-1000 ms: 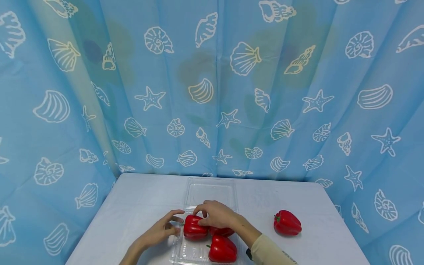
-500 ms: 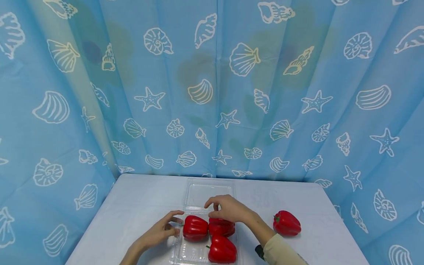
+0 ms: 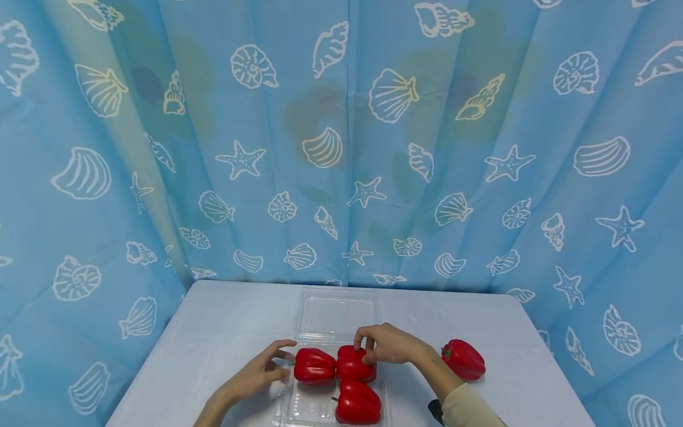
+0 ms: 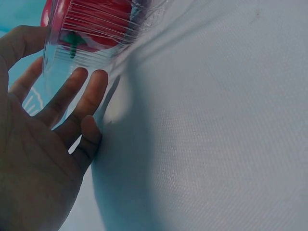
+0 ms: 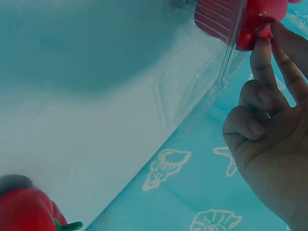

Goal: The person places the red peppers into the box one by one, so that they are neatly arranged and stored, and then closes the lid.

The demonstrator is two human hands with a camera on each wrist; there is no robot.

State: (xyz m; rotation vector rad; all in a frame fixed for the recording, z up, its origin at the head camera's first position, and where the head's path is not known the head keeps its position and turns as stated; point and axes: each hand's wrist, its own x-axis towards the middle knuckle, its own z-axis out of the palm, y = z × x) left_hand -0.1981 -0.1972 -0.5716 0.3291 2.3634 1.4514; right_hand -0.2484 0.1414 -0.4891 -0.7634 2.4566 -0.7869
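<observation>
A clear plastic clamshell box point(image 3: 320, 410) lies with its lid folded back, holding 3 red bell peppers. My right hand point(image 3: 392, 344) pinches the back right bell pepper point(image 3: 353, 363) between thumb and fingers; in the right wrist view that bell pepper point(image 5: 262, 17) rises above the box rim, and the other fingers are curled in. Left of it lies another bell pepper point(image 3: 313, 366), and in front a third pepper point(image 3: 358, 403) with its stem leftward. My left hand point(image 3: 260, 369), fingers relaxed and spread, rests at the box's left wall point(image 4: 86, 53).
One more red bell pepper point(image 3: 463, 359) lies on the white-covered table point(image 3: 427, 320), to the right beyond my right forearm. The open lid point(image 3: 338, 311) stretches toward the back edge. A blue shell-print curtain point(image 3: 347, 148) hangs behind and beside the table.
My right hand has left the left bell pepper, lifted, then come down to the right on the back right one, which has turned slightly. The left hand stays put.
</observation>
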